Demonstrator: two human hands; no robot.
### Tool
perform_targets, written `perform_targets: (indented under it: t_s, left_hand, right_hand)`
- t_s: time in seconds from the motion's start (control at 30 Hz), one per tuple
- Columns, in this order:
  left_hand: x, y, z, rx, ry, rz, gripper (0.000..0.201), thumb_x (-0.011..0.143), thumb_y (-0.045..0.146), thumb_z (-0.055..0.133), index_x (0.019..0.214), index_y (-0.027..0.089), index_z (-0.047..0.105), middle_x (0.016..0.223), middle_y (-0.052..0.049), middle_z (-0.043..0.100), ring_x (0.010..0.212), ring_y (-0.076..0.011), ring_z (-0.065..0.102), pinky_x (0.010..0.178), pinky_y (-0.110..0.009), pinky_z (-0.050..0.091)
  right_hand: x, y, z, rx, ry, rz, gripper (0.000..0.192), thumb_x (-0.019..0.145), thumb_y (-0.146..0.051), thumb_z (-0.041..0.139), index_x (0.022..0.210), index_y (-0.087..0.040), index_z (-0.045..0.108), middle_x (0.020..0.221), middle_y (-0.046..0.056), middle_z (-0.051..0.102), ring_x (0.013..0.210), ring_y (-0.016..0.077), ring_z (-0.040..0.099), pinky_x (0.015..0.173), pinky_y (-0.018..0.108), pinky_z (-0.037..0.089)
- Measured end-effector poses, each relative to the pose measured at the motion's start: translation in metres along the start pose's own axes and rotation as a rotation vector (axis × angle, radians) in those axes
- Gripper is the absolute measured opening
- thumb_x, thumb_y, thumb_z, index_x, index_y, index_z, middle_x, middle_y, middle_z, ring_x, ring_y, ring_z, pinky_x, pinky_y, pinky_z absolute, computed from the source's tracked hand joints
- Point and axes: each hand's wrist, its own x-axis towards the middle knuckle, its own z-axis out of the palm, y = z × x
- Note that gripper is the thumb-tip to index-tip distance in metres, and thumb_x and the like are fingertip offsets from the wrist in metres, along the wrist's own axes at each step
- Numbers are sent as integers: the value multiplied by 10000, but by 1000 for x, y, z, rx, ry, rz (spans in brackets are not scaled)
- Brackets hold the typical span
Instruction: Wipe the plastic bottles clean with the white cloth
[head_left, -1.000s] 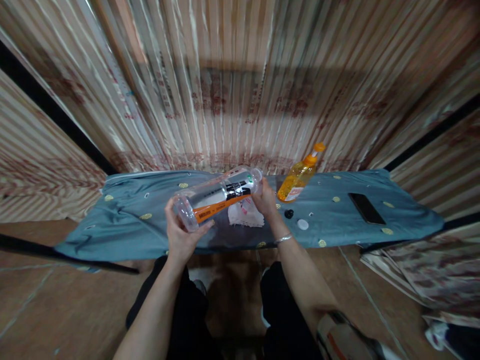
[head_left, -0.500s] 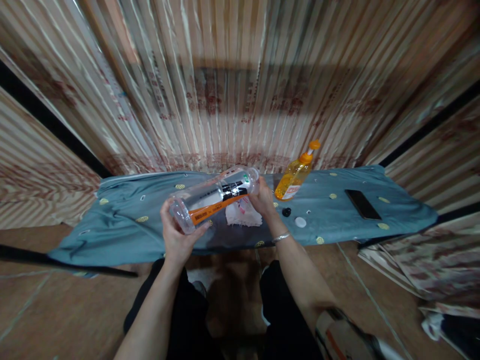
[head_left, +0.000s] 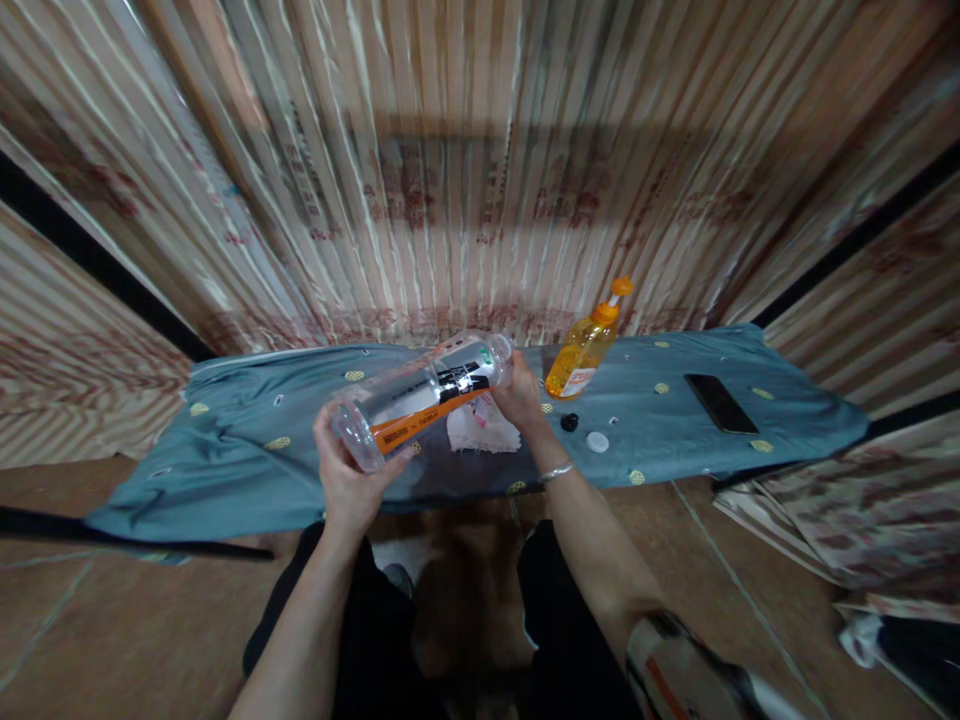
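A large clear plastic bottle (head_left: 424, 395) with an orange, black and silver label is held tilted above the table, its neck end up to the right. My left hand (head_left: 354, 480) wraps round the bottle's base, thumb along the underside. At the neck end, my right hand (head_left: 517, 392) grips the bottle; its fingertips are partly hidden behind it. Beneath the bottle a white cloth (head_left: 484, 428) with pink print lies on the table. Right of my right hand are a small black cap (head_left: 569, 422) and a white round lid (head_left: 598, 441).
A pump bottle (head_left: 581, 355) of orange-yellow liquid stands behind the caps. Farther right, a black phone (head_left: 720, 403) lies on the blue-green tablecloth (head_left: 240, 440). A striped curtain (head_left: 450, 180) hangs directly behind the table, and dark poles (head_left: 105, 260) flank it.
The view has shifted slightly, so the table items sit a little further left. Both hands keep the same hold on the bottle, and its tilt looks nearly unchanged.
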Motion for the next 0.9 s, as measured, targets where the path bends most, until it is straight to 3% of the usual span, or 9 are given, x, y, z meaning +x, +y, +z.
perform_targets:
  t_s: [0.17,0.63,0.9]
  left_hand:
    - [0,4,0,-13,-11,1,1006,513,556,1002,1342,248,521,1391,-141,574,1335,-338,591,1246,-526,426]
    - [0,6,1,1,-11,20,976,538,566,993,1342,256,534,1387,-141,578,1379,-351,570,1271,-530,401]
    - [0,7,0,10,5,16,990,518,532,1001,1343,240,538,1379,-139,596,1324,-346,604,1217,-508,462]
  right_hand:
    - [1,2,1,-34,-16,18,355,934,-394,640,1214,-180,592,1045,175,802,986,347,787,835,450,639]
    - [1,-6,-3,-43,-28,55,375,931,-366,650,1240,-162,588,1083,186,801,1026,364,784,886,487,630]
    - [0,-10,-6,-65,-51,73,367,931,-317,672,1246,-144,597,1082,180,800,1045,345,788,885,428,623]
